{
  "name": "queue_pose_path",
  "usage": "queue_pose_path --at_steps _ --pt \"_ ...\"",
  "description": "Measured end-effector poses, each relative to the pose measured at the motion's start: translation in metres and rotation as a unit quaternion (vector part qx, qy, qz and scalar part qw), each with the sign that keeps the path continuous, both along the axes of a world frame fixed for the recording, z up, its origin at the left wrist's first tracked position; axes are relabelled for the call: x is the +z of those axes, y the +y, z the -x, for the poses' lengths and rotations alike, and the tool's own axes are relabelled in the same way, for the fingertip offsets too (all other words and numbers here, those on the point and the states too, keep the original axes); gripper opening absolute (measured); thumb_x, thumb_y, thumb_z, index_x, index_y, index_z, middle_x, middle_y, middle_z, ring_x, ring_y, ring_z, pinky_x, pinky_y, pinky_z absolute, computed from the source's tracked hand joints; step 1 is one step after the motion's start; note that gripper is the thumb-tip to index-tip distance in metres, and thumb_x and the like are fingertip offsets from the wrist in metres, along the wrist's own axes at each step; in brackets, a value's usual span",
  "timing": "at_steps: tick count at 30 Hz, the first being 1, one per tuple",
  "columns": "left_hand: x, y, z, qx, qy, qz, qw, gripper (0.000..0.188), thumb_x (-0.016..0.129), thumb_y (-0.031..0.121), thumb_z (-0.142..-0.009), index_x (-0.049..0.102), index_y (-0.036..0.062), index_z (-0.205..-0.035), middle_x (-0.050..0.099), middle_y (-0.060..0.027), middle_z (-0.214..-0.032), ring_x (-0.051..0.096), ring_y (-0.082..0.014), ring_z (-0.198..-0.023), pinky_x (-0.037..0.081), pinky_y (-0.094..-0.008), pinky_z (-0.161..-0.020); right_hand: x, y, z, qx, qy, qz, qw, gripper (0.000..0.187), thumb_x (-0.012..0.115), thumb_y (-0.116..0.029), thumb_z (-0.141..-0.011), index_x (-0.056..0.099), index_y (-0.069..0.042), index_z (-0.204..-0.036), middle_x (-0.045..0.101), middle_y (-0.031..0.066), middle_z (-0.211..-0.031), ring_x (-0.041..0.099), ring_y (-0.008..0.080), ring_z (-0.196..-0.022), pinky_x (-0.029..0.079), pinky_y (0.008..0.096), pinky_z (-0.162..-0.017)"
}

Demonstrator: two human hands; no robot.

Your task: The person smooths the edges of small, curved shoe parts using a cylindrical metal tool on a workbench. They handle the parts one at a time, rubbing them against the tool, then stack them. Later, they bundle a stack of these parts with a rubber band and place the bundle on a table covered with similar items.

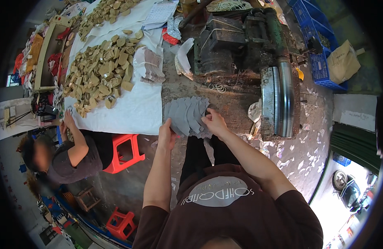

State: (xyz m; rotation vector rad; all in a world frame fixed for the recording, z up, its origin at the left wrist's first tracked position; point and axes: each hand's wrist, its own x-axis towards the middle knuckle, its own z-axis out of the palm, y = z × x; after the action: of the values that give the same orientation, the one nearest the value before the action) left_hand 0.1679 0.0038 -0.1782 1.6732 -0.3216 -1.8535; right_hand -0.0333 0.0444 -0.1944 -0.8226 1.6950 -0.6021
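A fanned stack of grey, wavy-edged cut sheet pieces (186,115) lies at the near edge of the work table. My left hand (167,135) grips its lower left edge, thumb up along the side. At the stack's right edge, my right hand (215,123) has its thumb and fingers closed on the pieces. The undersides of both grips are hidden. Farther back on the left sits a bundle of similar pale, greyish-pink cut pieces (148,65), apart from my hands.
Beyond the stack stands a heavy dark machine (224,45) with a shiny metal roller (286,99) at right. Many small tan blocks (102,72) are heaped on a white sheet (137,112). A co-worker (71,157) sits at left by a red stool (124,153). Scraps litter the floor (309,124).
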Motion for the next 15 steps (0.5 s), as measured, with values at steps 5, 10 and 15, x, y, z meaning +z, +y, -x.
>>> queue_pose_path --at_steps 5,10,15 --pt "0.005 -0.006 0.005 -0.008 0.047 0.002 0.999 0.04 0.039 0.023 -0.094 0.044 -0.0038 -0.123 0.055 -0.0133 -0.117 0.058 -0.0237 -0.104 0.049 -0.0369 -0.086 0.008 -0.006 -0.009 0.026 0.058 0.002 0.998 0.068 0.063 -0.027 -0.078 0.035 0.001 -0.134 0.063 0.0143 -0.1 0.061 0.0293 -0.096 0.047 0.0382 -0.085" --pt "-0.003 -0.009 -0.01 0.019 0.139 -0.061 0.988 0.04 0.038 0.024 -0.095 0.043 -0.0017 -0.126 0.054 -0.0118 -0.122 0.054 -0.0238 -0.11 0.045 -0.0385 -0.093 0.013 -0.009 -0.015 -0.056 0.001 -0.006 0.998 0.075 0.065 -0.024 -0.077 0.028 -0.001 -0.138 0.063 0.0107 -0.092 0.061 0.0244 -0.088 0.048 0.0352 -0.08" --pt "-0.003 -0.019 -0.019 -0.03 0.247 -0.116 0.962 0.047 0.038 0.029 -0.095 0.036 0.0011 -0.133 0.046 -0.0105 -0.131 0.043 -0.0247 -0.122 0.032 -0.0408 -0.104 -0.009 0.0 -0.023 -0.158 0.001 0.014 0.987 0.079 0.066 -0.021 -0.078 0.022 -0.004 -0.142 0.059 0.0094 -0.088 0.059 0.0185 -0.082 0.048 0.0313 -0.075"
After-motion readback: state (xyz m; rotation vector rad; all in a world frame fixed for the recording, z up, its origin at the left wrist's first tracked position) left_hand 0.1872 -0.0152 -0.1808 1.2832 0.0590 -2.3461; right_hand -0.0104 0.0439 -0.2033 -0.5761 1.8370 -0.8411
